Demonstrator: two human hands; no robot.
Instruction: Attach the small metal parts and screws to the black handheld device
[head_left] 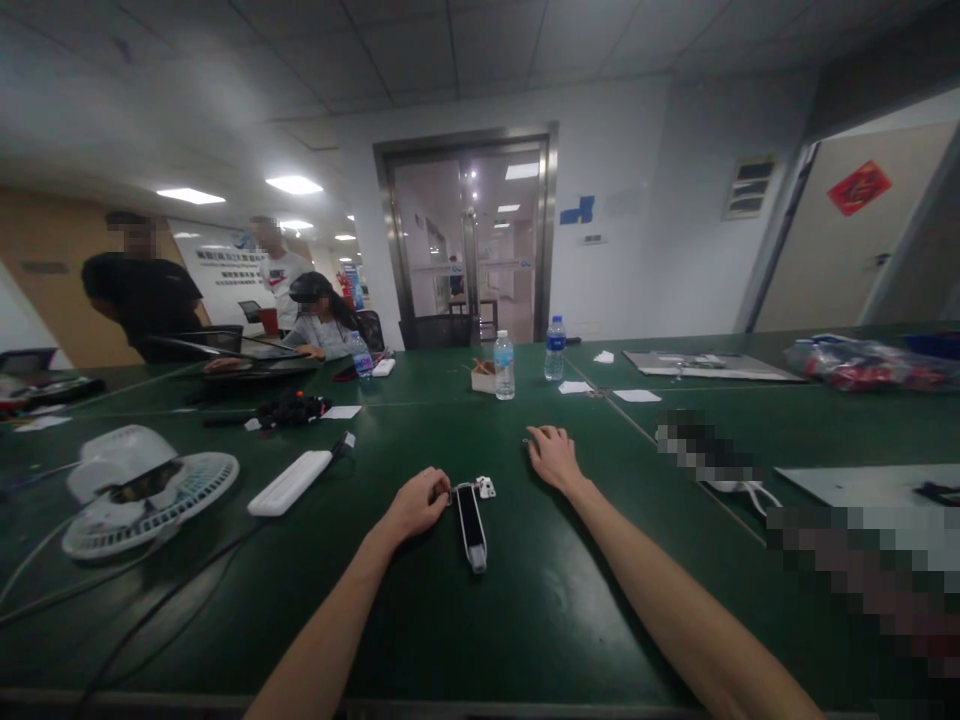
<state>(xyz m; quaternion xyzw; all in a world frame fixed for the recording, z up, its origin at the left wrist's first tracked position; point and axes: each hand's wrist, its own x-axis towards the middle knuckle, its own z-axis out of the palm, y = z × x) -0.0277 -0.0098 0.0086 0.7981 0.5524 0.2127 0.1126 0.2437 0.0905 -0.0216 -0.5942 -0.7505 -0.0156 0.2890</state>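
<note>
Counter [600,630] fills our view, dark green, and our two hands lie well apart on it. Our left hand [415,505] sits palm down, with its fingers [440,487] curled at the upper end of a small black-and-white device [471,525]. We can't tell whether they actually grip it or just touch it, since the hand hides that contact. Our right hand [555,458] rests palm down further along, near the device but apart from it, holding nothing we can see.

The device lies lengthwise on the counter, a black strip in a white casing with a silvery tip at the near end. A small white tab [485,487] with dark holes sits at its far end. What it is, we can't make out.

To our left lie a white desk fan [150,490] on its back and a white power strip [289,483] with its dark cord. Beyond these are a black tangle [292,408] too blurred to name, a cardboard box [484,376], and two water bottles [504,365] [555,348]. Plastic bags [862,365] are heaped at the far right — and two pixelated patches [705,450] [862,570] hide whatever lies nearer on that side. Across the counter, a seated co-worker [322,315] wears a headset, one hand resting on the counter edge. Two standing people [142,285] [277,270] are behind them, and a glass door [469,240] closes off the room.
</note>
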